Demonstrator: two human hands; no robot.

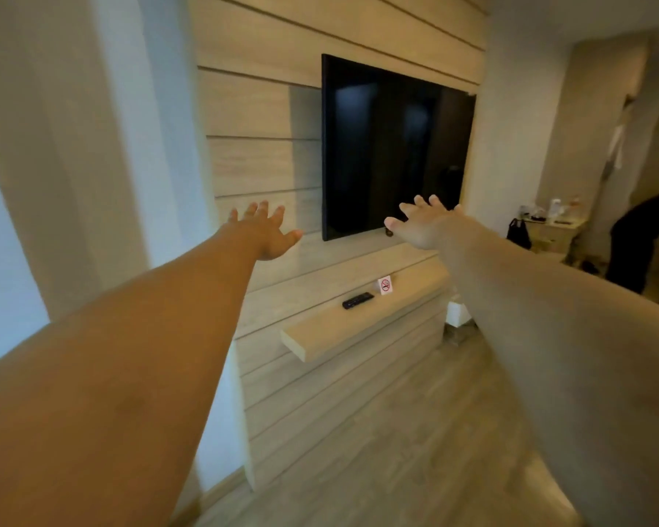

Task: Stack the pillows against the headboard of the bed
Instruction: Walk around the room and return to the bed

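Note:
No pillow, bed or headboard shows in the head view. Both my arms stretch forward toward a wood-panelled wall. My left hand (265, 232) is held out with its fingers spread and holds nothing. My right hand (423, 224) is likewise spread and holds nothing, in front of the lower edge of a black wall-mounted television (392, 146).
A floating wooden shelf (358, 325) below the television carries a black remote (357, 300) and a small no-smoking sign (385, 286). White curtains (73, 146) hang at the left. Wood floor (396, 450) runs below. At the far right stand a cluttered side table (548, 226) and a person in dark clothes (640, 241), bent over.

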